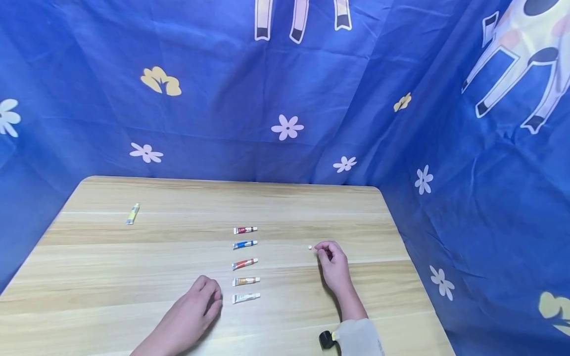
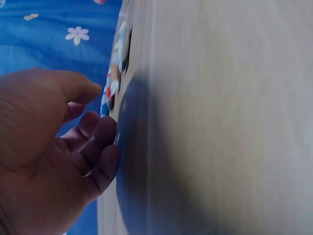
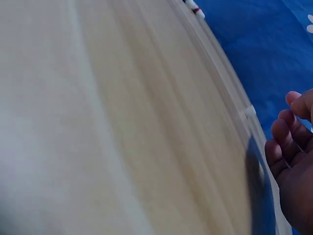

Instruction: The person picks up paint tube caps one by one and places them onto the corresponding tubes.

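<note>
Small paint tubes lie in a column at the middle of the table: dark red (image 1: pixel 245 230), blue (image 1: pixel 245 244), red (image 1: pixel 245 263), orange (image 1: pixel 246 281) and pale grey-green (image 1: pixel 246 298). Left of the lower tubes, my left hand (image 1: pixel 190 311) rests with loosely bent fingers and holds nothing. To the column's right, a tiny white piece, maybe a cap (image 1: pixel 309 247), sits just beyond the fingertips of my right hand (image 1: pixel 335 267). That piece (image 3: pixel 250 111) also shows in the right wrist view, apart from the loosely bent fingers (image 3: pixel 281 131). Nothing is visible in the right hand.
A yellow tube (image 1: pixel 132 214) lies at the table's far left. The wooden table (image 1: pixel 320 202) meets blue patterned cloth (image 1: pixel 213 133) at the back and sides. A black object (image 1: pixel 326 339) is by the right sleeve (image 1: pixel 359 337).
</note>
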